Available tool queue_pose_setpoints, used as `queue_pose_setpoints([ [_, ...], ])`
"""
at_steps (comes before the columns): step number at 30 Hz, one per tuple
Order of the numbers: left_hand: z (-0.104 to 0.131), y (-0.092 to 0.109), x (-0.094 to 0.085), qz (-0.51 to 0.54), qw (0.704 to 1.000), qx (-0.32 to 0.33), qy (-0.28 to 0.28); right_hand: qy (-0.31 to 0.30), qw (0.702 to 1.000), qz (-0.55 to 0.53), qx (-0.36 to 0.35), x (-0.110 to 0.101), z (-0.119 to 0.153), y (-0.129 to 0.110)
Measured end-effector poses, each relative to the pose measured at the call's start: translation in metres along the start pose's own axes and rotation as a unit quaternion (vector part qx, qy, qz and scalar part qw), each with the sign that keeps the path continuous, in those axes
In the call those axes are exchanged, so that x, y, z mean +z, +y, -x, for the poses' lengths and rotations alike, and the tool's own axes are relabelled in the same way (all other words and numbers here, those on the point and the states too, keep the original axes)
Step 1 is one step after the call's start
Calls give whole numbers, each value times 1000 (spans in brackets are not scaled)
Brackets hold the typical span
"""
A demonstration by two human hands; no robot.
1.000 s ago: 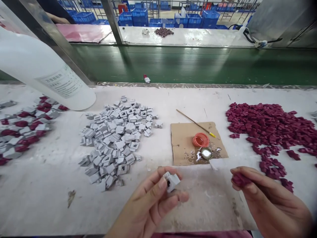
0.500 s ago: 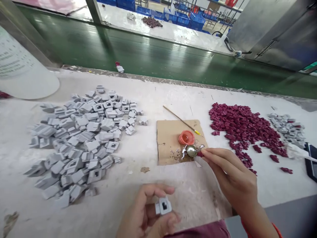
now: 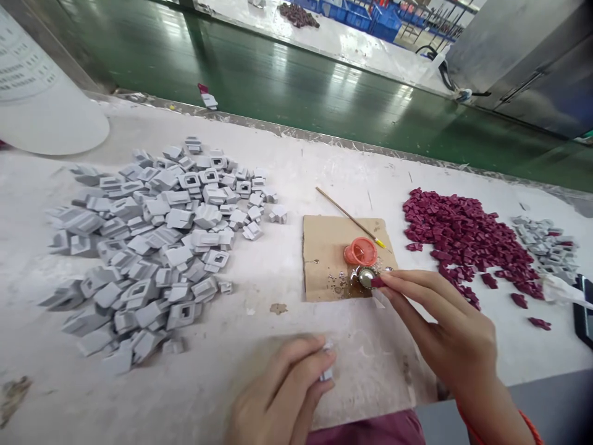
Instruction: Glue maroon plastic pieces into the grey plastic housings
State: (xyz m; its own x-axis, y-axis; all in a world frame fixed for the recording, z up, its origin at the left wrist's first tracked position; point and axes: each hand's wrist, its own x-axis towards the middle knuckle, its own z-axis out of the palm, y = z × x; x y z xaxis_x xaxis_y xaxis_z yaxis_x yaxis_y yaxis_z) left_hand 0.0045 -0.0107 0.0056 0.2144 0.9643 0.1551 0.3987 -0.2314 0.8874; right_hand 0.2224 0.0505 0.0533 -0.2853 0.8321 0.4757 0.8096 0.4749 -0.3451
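Note:
A light grey plastic part (image 3: 327, 364) is gripped in the fingers of my left hand (image 3: 290, 389), above the table's front part; my fingers hide most of it. My right hand (image 3: 440, 321) pinches a small maroon piece (image 3: 377, 282) at the edge of a round metal cap (image 3: 365, 277). That cap lies on a cardboard square (image 3: 324, 238) wet with clear liquid, just in front of a red cup (image 3: 360, 252). A thin brown stick with a yellow band (image 3: 345, 213) rests across the back of the cardboard.
Grey parts (image 3: 171, 235) form a big pile at left, maroon pieces (image 3: 463, 232) a pile at right. Beyond these are a smaller grey pile (image 3: 546, 244), a dark device (image 3: 584, 312), a white bucket (image 3: 46, 93) and a green conveyor (image 3: 278, 93).
My left fingers have closed over the grey part and turned it, so its hole no longer shows. My right hand keeps its pinch, the maroon piece now nearer the metal cap. The view has shifted.

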Motion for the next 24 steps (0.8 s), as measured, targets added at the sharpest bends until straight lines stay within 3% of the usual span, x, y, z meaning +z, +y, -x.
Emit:
queue_pose_setpoints([
  [4, -5, -3, -4, -67, 994, 81, 4, 22, 983, -146, 108, 6, 19, -29],
  [9, -3, -4, -4, -63, 996, 59, 15, 26, 953, -260, 156, 24, 43, -59],
  [18, -1, -3, -4, -46, 997, 52, 13, 23, 959, -260, 113, 34, 43, -65],
  [24, -1, -5, -8, -44, 997, 66, 19, -63, 959, -261, 90, 29, 35, -63],
])
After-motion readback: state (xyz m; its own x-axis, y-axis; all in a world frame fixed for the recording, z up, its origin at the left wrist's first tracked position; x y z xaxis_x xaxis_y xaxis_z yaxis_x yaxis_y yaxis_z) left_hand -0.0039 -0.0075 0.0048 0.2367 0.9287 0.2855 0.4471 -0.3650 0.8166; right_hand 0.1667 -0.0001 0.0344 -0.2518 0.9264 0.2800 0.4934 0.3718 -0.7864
